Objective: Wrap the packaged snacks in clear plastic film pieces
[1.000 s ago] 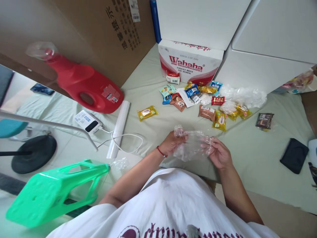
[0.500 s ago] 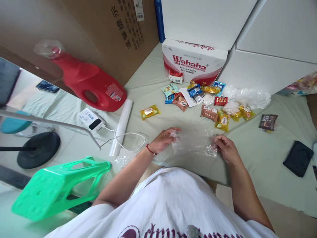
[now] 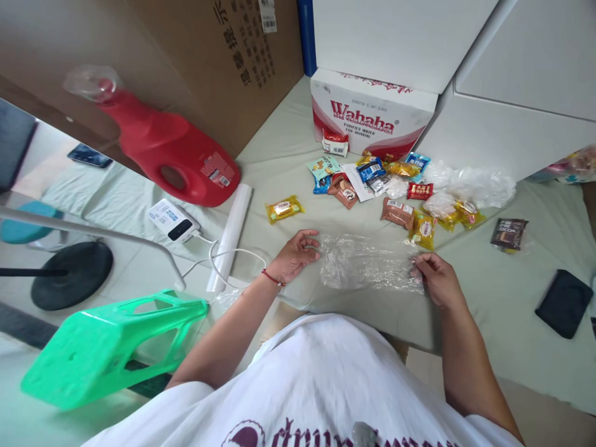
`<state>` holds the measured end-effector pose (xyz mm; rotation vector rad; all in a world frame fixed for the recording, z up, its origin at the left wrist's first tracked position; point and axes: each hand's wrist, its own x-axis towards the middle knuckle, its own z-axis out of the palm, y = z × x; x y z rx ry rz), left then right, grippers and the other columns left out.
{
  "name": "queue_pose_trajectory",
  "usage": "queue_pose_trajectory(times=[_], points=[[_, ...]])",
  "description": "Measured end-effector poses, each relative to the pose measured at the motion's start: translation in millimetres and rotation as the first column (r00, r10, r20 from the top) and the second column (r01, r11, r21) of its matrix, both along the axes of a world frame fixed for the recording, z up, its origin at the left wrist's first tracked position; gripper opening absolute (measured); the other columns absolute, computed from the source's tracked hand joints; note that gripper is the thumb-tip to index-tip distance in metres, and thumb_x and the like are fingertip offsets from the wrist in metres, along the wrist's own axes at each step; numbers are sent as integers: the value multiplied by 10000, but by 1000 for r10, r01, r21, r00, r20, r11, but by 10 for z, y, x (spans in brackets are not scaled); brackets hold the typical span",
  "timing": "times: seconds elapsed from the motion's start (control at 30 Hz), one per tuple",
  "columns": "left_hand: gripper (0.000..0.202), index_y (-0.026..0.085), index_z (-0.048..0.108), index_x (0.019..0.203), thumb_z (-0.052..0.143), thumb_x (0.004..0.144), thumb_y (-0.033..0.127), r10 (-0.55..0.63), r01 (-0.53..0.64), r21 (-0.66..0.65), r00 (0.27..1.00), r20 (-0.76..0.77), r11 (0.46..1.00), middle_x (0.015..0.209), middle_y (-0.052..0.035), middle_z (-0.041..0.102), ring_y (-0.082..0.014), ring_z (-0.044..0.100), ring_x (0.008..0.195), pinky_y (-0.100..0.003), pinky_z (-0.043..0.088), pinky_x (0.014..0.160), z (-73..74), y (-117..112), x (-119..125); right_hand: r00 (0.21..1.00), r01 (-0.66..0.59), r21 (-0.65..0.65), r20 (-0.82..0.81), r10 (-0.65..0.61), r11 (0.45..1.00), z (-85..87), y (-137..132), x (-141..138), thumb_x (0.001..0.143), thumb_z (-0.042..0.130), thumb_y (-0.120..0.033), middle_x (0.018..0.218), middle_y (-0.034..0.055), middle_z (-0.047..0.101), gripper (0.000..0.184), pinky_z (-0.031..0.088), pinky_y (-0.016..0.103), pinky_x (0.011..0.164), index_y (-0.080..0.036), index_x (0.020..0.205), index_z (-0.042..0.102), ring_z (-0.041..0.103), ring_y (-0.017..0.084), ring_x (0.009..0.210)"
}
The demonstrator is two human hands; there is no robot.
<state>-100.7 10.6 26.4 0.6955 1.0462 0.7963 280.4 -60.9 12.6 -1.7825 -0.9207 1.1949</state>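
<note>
A clear plastic bag [image 3: 367,264] lies stretched out flat in front of me, crinkled at its left end. My right hand [image 3: 437,276] pinches its right edge between thumb and fingers. Just off the bag's left end, my left hand [image 3: 295,254] has its fingers apart and holds nothing. Beyond the bag is a loose pile of wrapped snacks: a yellow packet [image 3: 423,230], a brown packet [image 3: 397,213], a blue packet [image 3: 371,169] and a small red packet [image 3: 419,190]. Another yellow packet [image 3: 285,209] sits alone, beyond my left hand.
A Wahaha carton [image 3: 372,115] stands behind the snacks. On the left are a red jug [image 3: 172,155], a white power bank [image 3: 172,221] with a cable, a white roll [image 3: 230,239] and a green stool [image 3: 107,347]. To the right lie a cocoa packet [image 3: 509,234] and a black pouch [image 3: 564,303].
My left hand has let go of the bag's left end and moved slightly left, its fingers opening. The right hand still pinches the bag, which now lies more spread out.
</note>
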Motion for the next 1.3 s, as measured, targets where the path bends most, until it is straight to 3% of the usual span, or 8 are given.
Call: queue_pose_trajectory(times=[0.13, 0.27, 0.37, 0.53, 0.73, 0.9, 1.1, 1.3], points=[[583, 141, 687, 1067, 921, 545, 247, -22, 25, 15, 986, -167, 1000, 886, 2, 649, -61, 510, 622, -211, 401, 568, -69, -19, -22, 824, -124, 25, 559, 89, 992, 240, 30, 80, 819, 667, -579, 859, 89, 707, 379, 482, 384, 674, -226, 954, 700, 604, 234, 692], [335, 153, 723, 989, 776, 706, 324, 61, -18, 116, 924, -377, 993, 672, 60, 539, -74, 401, 542, -225, 287, 521, -177, 2, 93, 526, -237, 291, 840, -129, 927, 615, 232, -118, 954, 557, -474, 1138, 145, 693, 375, 501, 440, 882, -205, 1157, 722, 635, 282, 956], [258, 162, 737, 966, 689, 741, 280, 121, -20, 215, 875, -468, 976, 621, 69, 492, -90, 392, 545, -231, 289, 544, -254, 40, 169, 603, -480, 248, 790, 111, 841, 631, 554, -584, 1009, 497, -358, 1090, 98, 714, 290, 503, 356, 877, -218, 1124, 724, 657, 237, 967], [274, 174, 739, 994, 654, 759, 285, 129, -17, 249, 890, -437, 968, 594, 81, 432, -92, 339, 524, -230, 262, 542, -290, 44, 132, 420, -670, -169, 716, 557, 723, 268, 1019, -1362, 939, 610, -213, 1083, 118, 705, 220, 470, 301, 811, -182, 1115, 738, 662, 230, 929], [302, 173, 739, 1016, 658, 833, 400, 192, -95, 235, 881, -433, 967, 636, 51, 517, -103, 385, 555, -235, 292, 554, -178, 59, 20, 579, -791, 247, 598, 555, 560, 130, 935, -1301, 977, 575, -184, 992, 68, 693, 184, 505, 284, 834, -202, 968, 759, 668, 175, 888], [429, 162, 739, 1079, 667, 854, 519, 47, 38, 203, 918, -395, 978, 801, 3, 664, -102, 424, 594, -242, 334, 567, -10, 199, 173, 593, -805, 449, 597, 541, 387, 101, 769, -1137, 1017, 567, -236, 1075, 67, 699, 206, 552, 300, 827, -248, 1019, 773, 691, 163, 931], [324, 168, 711, 664, 813, 680, 476, -400, 473, 85, 817, -415, 877, 642, 14, 635, -124, 474, 644, -250, 348, 603, 161, 293, 297, 553, -833, 459, 661, 507, 309, 92, 740, -1191, 1024, 559, -226, 1108, 87, 704, 237, 582, 338, 838, -269, 1052, 791, 681, 183, 969], [362, 156, 711, 731, 841, 550, 442, -334, 329, -61, 919, -210, 942, 638, 32, 572, -66, 306, 535, -248, 137, 501, 156, 198, 286, 584, -811, 490, 699, 412, 318, 158, 527, -1088, 1027, 551, -205, 1089, 83, 716, 255, 578, 361, 814, -298, 1093, 779, 655, 193, 951]])
